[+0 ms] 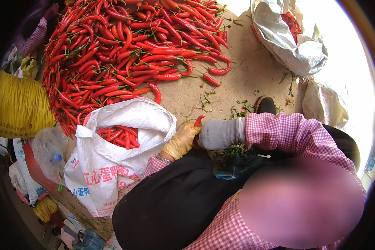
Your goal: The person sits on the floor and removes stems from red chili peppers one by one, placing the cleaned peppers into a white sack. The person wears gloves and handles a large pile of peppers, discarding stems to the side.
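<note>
My left hand (181,141), in a thin yellow glove, grips a red chilli pepper (199,121) whose curved end sticks up past the fingers. Up against it is my right hand (213,134) in a grey knit glove with a ribbed cuff. Its fingertips are hidden, so what it holds cannot be made out. Just left of my hands, a white woven sack (100,165) gapes at the top, with red chillies (122,136) inside. Below my hands, green stems (234,151) lie heaped on dark plastic (237,165) between my legs.
A large heap of red chillies (137,47) covers the concrete floor (237,72) ahead. Another white sack (278,40) with chillies stands at upper right. Yellow sacking (22,104) and a clear plastic bag (50,150) are at left. Another person's sleeve (34,37) shows at upper left.
</note>
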A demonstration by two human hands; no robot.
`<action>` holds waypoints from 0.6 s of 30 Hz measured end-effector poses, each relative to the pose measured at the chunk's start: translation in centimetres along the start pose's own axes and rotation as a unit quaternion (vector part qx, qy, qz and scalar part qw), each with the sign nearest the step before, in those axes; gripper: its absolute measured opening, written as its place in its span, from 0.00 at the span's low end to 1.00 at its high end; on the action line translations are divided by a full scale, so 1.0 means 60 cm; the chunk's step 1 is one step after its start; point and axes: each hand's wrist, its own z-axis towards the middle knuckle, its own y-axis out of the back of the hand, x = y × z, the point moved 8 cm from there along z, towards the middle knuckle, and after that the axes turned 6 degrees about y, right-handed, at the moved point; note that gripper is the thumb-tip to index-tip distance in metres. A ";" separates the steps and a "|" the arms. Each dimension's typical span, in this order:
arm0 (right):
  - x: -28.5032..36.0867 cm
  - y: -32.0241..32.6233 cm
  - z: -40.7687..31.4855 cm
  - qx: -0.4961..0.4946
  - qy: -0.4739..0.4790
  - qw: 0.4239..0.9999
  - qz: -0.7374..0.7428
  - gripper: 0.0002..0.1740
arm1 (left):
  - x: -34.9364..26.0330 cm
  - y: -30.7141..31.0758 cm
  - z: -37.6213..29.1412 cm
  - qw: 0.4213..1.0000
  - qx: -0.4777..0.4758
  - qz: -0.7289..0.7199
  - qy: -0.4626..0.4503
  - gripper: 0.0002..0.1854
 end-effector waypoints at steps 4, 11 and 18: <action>-0.072 0.069 -0.043 -0.090 -0.115 0.967 0.207 0.16 | -0.013 -0.008 -0.014 0.995 0.024 -0.093 0.001 0.11; -0.154 0.001 -0.042 -0.407 -0.154 0.655 0.618 0.20 | -0.017 0.007 0.001 0.980 0.082 -0.178 -0.035 0.09; -0.139 0.008 -0.039 -0.405 -0.145 0.625 0.652 0.11 | -0.019 0.005 -0.011 0.978 0.083 -0.185 -0.048 0.15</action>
